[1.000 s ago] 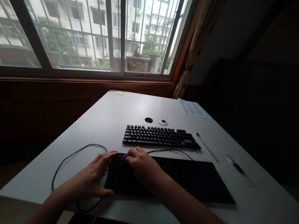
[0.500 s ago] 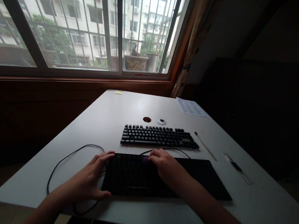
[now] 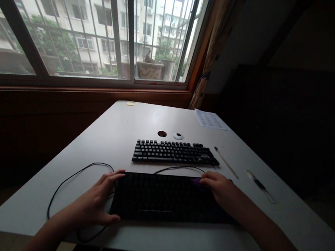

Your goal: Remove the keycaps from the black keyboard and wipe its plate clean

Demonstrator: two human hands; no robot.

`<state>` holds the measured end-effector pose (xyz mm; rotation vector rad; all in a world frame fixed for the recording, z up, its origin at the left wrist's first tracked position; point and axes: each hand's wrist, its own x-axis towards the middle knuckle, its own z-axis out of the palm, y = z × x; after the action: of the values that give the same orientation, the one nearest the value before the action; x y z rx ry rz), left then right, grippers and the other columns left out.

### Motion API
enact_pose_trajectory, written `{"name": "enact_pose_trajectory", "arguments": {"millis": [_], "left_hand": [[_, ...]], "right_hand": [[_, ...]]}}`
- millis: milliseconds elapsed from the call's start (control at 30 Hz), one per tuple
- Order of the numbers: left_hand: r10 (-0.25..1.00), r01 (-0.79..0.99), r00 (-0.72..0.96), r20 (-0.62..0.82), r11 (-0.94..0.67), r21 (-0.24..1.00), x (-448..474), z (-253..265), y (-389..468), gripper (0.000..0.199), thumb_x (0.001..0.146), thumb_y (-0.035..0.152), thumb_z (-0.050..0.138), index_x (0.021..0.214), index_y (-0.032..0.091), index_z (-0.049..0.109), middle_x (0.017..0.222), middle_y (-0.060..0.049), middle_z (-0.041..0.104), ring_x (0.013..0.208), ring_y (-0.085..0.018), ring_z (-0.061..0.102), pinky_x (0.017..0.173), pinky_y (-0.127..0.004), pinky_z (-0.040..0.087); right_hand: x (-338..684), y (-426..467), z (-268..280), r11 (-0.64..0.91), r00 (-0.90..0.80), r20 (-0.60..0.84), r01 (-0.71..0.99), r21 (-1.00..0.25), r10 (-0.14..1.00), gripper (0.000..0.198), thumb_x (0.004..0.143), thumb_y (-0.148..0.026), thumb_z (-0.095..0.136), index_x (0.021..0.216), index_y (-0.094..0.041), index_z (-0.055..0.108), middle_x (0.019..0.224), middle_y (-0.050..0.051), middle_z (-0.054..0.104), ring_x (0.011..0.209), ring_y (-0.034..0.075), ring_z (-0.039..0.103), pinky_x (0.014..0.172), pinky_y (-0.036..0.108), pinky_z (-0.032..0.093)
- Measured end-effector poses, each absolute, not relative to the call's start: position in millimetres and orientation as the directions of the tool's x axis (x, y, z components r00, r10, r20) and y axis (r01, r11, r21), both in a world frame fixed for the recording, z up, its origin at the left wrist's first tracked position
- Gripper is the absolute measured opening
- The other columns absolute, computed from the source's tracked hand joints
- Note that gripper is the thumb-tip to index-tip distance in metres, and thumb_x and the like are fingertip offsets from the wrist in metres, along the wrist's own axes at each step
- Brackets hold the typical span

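Note:
A black keyboard [image 3: 162,197] lies near the front of the white table, so dark that its rows hardly show. My left hand [image 3: 101,197] grips its left end, with the thumb at the front corner and the fingers at the back corner. Between the closed fingers of my right hand [image 3: 220,185] is a small purple piece [image 3: 197,183], pressed to the keyboard's back right part; whether it is cloth or something softer I cannot tell. Beyond lies a second black keyboard [image 3: 173,152] with raised keys. A thin black cable [image 3: 63,181] loops out to the left.
On the table [image 3: 98,144] a thin brush-like stick [image 3: 226,162] and a small clear-and-black tool [image 3: 260,186] lie at the right. Farther back are a round hole [image 3: 162,134], a white ring [image 3: 178,136], a printed sheet [image 3: 211,120] and a yellow note [image 3: 130,104].
My right hand has slid to the right along the keyboard's back part, taking the purple piece with it. My left hand keeps its place at the left end.

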<state>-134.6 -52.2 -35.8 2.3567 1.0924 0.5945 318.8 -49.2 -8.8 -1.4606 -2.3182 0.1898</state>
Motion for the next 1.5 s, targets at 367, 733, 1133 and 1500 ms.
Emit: {"name": "enact_pose_trajectory", "arguments": {"millis": [367,733,1133,1500], "left_hand": [[0.788,0.592,0.596,0.153,-0.56,0.58,-136.6,-35.7,-52.3,0.107,0.07,0.022,0.083,0.157,0.031,0.022,0.162,-0.014,0.028,0.144,-0.039,0.039,0.115,-0.057,0.043],[0.789,0.642,0.602,0.121,-0.569,0.514,-136.7,-37.4,-51.7,0.125,0.064,0.025,0.089,0.162,0.034,0.011,0.169,-0.012,0.018,0.149,-0.044,0.028,0.114,-0.063,0.04],[0.796,0.64,0.595,0.113,-0.554,0.532,-136.4,-40.9,-49.3,0.115,0.063,0.025,0.088,0.156,0.034,0.021,0.163,-0.012,0.025,0.145,-0.041,0.035,0.114,-0.057,0.044],[0.797,0.654,0.595,0.109,-0.558,0.511,-136.9,-43.2,-49.6,0.111,0.065,0.03,0.087,0.155,0.033,0.022,0.162,-0.012,0.026,0.144,-0.041,0.035,0.113,-0.058,0.044]], "right_hand": [[340.1,-57.0,3.7,0.397,-0.287,0.315,0.835,-0.381,0.905,0.03,0.093,-0.011,0.048,0.104,-0.024,0.072,0.106,0.007,0.07,0.099,0.022,0.068,0.092,0.039,0.054],[317.2,-61.1,-2.6,0.488,-0.358,0.368,0.791,-0.368,0.858,0.028,0.096,-0.015,0.054,0.116,-0.027,0.07,0.123,0.007,0.066,0.114,0.022,0.064,0.102,0.041,0.052],[320.8,-56.3,6.7,0.629,-0.606,0.187,0.769,-0.112,0.773,0.038,0.084,0.005,0.06,0.106,-0.021,0.075,0.108,0.006,0.073,0.097,0.024,0.065,0.086,0.039,0.06],[298.6,-78.6,-12.4,0.465,-0.401,0.295,0.864,-0.193,0.867,0.029,0.088,-0.002,0.056,0.107,-0.017,0.071,0.108,0.009,0.072,0.097,0.023,0.07,0.09,0.039,0.059]]}}
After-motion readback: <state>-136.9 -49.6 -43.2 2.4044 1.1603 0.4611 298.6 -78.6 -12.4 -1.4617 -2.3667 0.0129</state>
